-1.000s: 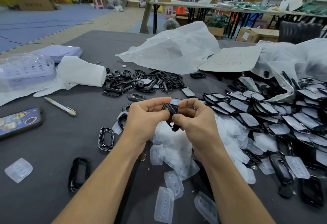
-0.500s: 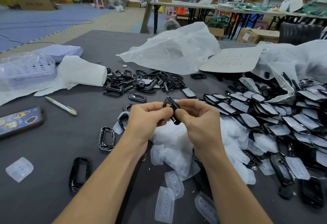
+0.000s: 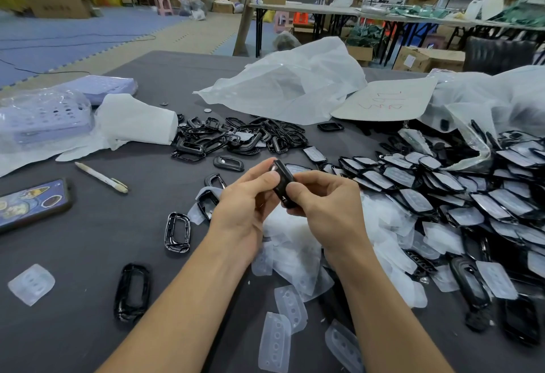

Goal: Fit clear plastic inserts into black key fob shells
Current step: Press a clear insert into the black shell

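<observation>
**Two hands, one shell**

Above the middle of the table [image 3: 82, 254], the left hand [image 3: 246, 206] and right hand [image 3: 328, 210] pinch a black shell [image 3: 283, 184]. Clear inserts [image 3: 295, 257] lie heaped beneath them. A shell pile [image 3: 460, 195] crowds the right edge, and a phone [image 3: 31, 204] lies at the left edge.

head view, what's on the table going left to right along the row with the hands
phone → pen → empty black shell frame → left hand → black key fob shell pinched by both hands → right hand → heap of black shells
</observation>
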{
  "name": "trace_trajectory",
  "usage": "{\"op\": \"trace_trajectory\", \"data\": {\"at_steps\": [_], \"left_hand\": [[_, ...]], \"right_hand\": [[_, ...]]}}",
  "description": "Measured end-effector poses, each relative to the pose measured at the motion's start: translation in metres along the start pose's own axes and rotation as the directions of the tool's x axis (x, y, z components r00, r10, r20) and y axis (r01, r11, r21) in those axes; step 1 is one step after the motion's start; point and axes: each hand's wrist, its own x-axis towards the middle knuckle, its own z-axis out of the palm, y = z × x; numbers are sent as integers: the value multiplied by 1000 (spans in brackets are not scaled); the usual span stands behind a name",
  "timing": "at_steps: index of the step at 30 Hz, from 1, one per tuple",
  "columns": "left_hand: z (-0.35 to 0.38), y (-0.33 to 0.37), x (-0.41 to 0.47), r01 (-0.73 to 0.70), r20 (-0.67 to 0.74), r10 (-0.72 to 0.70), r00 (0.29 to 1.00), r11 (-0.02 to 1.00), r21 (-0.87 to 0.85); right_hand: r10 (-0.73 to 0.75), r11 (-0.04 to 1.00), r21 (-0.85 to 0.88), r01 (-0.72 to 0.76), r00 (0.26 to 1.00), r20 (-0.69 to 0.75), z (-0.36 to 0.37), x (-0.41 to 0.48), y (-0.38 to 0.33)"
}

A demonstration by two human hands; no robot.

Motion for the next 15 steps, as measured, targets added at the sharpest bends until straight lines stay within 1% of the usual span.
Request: {"op": "trace_trajectory", "data": {"at_steps": [3,5,7,10,13,15], "left_hand": [[-1,2,1,26,36,-24,999,997,-68],[-2,4,0,13,62,-10,998,999,-49],[-4,5,1,-46,86,39,995,997,70],[-8,7,1,-172,117,143,983,940,296],[-13,10,2,-289,204,224,953,876,387],[-14,10,2,-310,198,249,948,862,402]], "right_hand": [[13,1000,6,-13,1000,7,2,0,-3],[32,999,34,-33,999,21,2,0,-5],[78,992,93,-82,996,37,0,-1,-6],[87,989,117,-90,996,38,-2,-1,-6],[12,996,93,-13,1000,12,-3,-3,-7],[-14,996,83,14,1000,3,-3,-5,-7]]}}
